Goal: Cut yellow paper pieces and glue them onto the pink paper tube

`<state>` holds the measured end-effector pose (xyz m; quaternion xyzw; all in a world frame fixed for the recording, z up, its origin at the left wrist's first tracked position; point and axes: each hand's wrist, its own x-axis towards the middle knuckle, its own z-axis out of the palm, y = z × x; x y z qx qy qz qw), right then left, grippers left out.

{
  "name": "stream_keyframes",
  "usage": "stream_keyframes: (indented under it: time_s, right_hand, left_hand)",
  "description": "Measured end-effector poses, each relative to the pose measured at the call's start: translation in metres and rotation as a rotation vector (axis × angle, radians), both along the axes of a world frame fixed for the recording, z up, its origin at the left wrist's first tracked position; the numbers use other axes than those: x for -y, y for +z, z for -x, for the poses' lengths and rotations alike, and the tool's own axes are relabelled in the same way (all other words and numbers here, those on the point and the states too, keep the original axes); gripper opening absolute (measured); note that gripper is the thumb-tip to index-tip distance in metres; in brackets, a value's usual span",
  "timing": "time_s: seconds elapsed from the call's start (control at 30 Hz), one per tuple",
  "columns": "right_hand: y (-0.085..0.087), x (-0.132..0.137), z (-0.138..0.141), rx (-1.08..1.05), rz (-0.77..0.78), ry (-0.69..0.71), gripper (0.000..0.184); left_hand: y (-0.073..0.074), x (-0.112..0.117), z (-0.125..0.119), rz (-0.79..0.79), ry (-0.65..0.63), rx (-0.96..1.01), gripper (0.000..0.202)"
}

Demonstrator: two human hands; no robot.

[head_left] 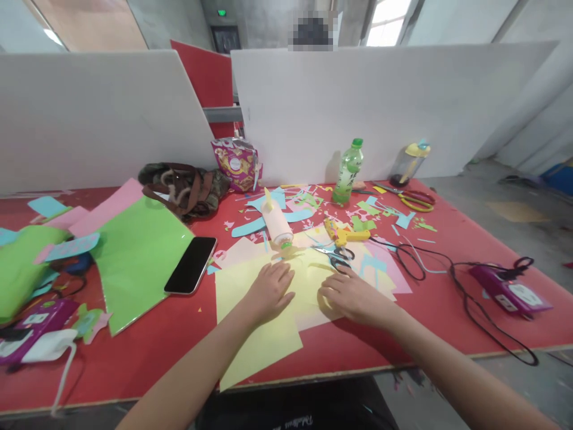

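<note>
My left hand (pixel 270 288) lies flat and open on a large yellow paper sheet (pixel 250 334) spread on the red table (pixel 403 322). My right hand (pixel 351 297) rests beside it on the same sheet, fingers curled down onto the paper's edge, holding nothing I can name. Just beyond my fingers lie black-handled scissors (pixel 336 255), a yellow glue gun (pixel 342 233) and a glue bottle (pixel 277 222) on its side.
A black phone (pixel 191 264) sits on green paper (pixel 134 257) to the left. Also on the table: a brown bag (pixel 183 188), a snack packet (pixel 236 162), a green bottle (pixel 348 172), red-yellow scissors (pixel 416 199), a purple power strip (pixel 508 289), cables and paper scraps. White partitions stand behind.
</note>
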<state>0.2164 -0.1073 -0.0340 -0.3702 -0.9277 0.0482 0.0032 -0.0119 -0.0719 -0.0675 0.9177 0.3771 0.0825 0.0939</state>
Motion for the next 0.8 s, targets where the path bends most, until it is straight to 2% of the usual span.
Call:
stream_keyframes:
  time_s: [0.17, 0.27, 0.47, 0.57, 0.63, 0.73, 0.77, 0.8]
  right_hand:
    - [0.008, -0.001, 0.003, 0.021, 0.055, -0.031, 0.026]
    - [0.008, -0.001, 0.006, 0.083, -0.014, -0.019, 0.02]
    - [0.0, -0.007, 0.013, 0.179, -0.151, 0.016, 0.024]
    - [-0.002, -0.018, 0.006, 0.153, -0.175, 0.012, 0.025]
    - [0.003, -0.029, -0.007, 0.04, -0.122, -0.001, 0.027]
    - [0.021, -0.049, -0.037, -0.332, 0.011, -0.09, 0.025]
    - [0.028, -0.054, -0.046, -0.491, 0.03, -0.172, 0.021]
    - [0.035, -0.059, -0.055, -0.671, -0.016, -0.317, 0.017]
  left_hand:
    - [-0.006, -0.002, 0.001, 0.029, 0.005, -0.017, 0.047]
    - [-0.004, -0.003, 0.001, 0.044, 0.014, -0.04, 0.046]
    - [0.002, -0.003, 0.003, 0.025, 0.065, -0.004, 0.042]
    - [0.003, -0.003, 0.004, -0.014, 0.089, 0.034, 0.037]
    - [0.003, -0.003, 0.004, -0.037, 0.103, 0.053, 0.034]
    - [0.002, -0.002, 0.003, -0.049, 0.102, 0.063, 0.031]
    - [0.001, -0.002, 0.003, -0.049, 0.099, 0.06, 0.032]
    - [0.0, -0.001, 0.003, -0.047, 0.092, 0.055, 0.033]
